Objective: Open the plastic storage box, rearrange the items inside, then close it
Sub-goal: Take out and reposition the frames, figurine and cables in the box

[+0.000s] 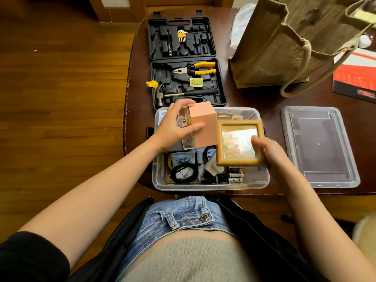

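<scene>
While gripping the pink box [203,124] with curled fingers of the left hand [175,127] and pinching the wooden picture frame [239,142] at its near right corner with the right hand [270,153], holding both just above the plastic storage box [211,185]. Opening already done: lid [319,147] lying apart on the table [270,98], to the right. Rearranging seems in the middle, with cables [184,174], batteries [236,176] and small pouches inside at the near side. Left to do, probably: placing both items back, then closing. Farther away, open tool case [187,62] and bag [284,47].
</scene>
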Tool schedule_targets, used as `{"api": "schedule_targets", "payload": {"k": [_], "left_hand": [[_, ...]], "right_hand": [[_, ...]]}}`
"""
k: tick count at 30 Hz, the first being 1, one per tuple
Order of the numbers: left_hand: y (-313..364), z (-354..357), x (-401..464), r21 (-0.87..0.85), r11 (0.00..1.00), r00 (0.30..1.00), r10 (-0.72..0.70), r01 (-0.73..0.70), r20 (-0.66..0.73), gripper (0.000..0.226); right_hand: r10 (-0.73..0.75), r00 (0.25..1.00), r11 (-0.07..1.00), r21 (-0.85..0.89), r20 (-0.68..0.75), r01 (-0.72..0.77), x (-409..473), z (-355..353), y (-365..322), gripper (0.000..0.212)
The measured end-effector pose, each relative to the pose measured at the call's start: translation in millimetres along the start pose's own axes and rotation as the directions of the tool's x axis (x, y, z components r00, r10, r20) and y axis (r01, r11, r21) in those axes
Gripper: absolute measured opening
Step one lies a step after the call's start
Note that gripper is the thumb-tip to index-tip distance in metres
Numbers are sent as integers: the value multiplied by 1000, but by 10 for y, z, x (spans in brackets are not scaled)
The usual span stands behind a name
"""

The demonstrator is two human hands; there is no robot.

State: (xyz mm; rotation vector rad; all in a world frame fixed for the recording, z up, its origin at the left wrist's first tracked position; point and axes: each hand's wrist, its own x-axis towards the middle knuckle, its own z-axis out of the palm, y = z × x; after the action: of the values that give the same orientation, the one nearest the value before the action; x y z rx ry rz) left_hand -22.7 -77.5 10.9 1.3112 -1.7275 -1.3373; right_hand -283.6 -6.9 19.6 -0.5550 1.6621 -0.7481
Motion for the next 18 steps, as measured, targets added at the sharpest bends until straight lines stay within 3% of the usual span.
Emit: {"api": "schedule_targets", "payload": {"k": [3,8,11,13,15,17,18], "left_hand": [[8,-21,47,-38,999,1000,-10,10,-3,66],[-16,-25,61,40,999,999,6,-8,44,68],[-14,-29,72,34,999,999,-2,0,47,64],[4,-35,87,18,1000,999,-3,2,40,67],[26,-48,104,-8,1000,999,-11,11,40,68],[30,-67,129,-14,999,998,-30,31,51,64],[32,-77,140,-12,999,998,-39,40,58,63]], "right_hand": [[-31,999,989,-148,-34,26,45,41,57,14],[65,985,994,-98,163,-49,35,388,246,6],[72,983,965,-260,169,-26,72,536,342,7],[56,991,866,-500,120,11,107,556,352,10],[-47,999,644,-764,22,47,121,529,348,28],[-325,945,462,-878,-34,127,47,533,313,24],[-457,889,403,-887,15,223,2,567,304,15]]}}
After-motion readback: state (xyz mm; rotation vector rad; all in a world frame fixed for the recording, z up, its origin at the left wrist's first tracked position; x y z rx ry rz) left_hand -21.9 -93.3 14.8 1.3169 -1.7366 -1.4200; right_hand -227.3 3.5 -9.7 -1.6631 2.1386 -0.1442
